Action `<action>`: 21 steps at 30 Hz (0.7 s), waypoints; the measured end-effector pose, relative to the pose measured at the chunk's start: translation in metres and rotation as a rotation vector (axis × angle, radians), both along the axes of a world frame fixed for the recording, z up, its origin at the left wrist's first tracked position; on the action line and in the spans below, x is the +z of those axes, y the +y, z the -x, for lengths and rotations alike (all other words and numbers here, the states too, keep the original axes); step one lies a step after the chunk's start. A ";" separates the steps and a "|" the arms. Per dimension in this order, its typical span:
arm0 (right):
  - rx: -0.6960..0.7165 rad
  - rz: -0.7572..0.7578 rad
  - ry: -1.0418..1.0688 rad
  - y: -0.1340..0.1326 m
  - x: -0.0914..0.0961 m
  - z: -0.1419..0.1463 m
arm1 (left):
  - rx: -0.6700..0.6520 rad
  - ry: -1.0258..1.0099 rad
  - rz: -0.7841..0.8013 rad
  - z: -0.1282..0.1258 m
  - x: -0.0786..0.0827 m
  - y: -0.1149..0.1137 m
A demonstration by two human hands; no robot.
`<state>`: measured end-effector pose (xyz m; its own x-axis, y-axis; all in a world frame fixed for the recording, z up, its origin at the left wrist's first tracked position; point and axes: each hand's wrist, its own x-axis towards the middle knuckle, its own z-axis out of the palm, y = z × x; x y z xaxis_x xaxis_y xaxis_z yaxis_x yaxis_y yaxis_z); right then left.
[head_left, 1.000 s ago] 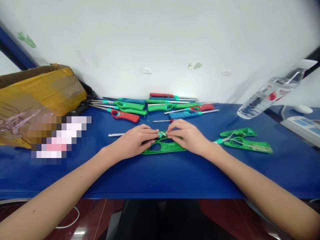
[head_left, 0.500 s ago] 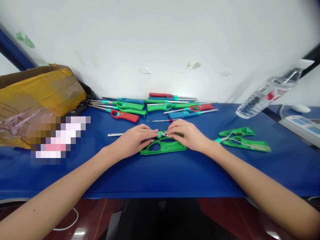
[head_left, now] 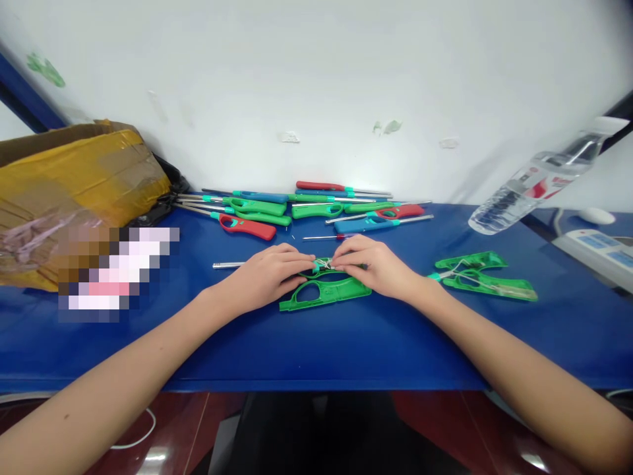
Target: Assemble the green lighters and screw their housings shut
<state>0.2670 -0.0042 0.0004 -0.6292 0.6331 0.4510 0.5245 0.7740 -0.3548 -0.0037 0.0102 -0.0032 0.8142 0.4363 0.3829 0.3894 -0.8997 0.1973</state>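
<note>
Between my hands lies an opened green gas lighter, its teal trigger part and white wires showing. My left hand grips it near the neck, where the metal tube sticks out to the left. My right hand pinches at the wires and inner parts, with the fingertips close to the left hand's; the exact piece is too small to make out. Just below my hands a loose green shell half rests on the table. To the right is another opened green lighter with its wires exposed.
Several closed lighters in red, green and blue lie along the wall, with a thin screwdriver before them. A taped cardboard box stands left on the blue table. A water bottle and a power strip are right.
The loose shell half now sits slightly lower, apart from the lighter in my hands. Both hands hold nearly the same pose, and the view has shifted a little.
</note>
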 end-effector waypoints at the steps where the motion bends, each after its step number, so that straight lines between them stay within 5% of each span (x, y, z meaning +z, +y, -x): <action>1: 0.012 0.002 0.000 0.000 0.000 0.000 | -0.005 -0.002 0.003 0.000 -0.001 0.001; 21: -0.020 -0.009 0.009 -0.002 -0.001 0.004 | 0.010 0.001 -0.006 0.000 0.000 -0.001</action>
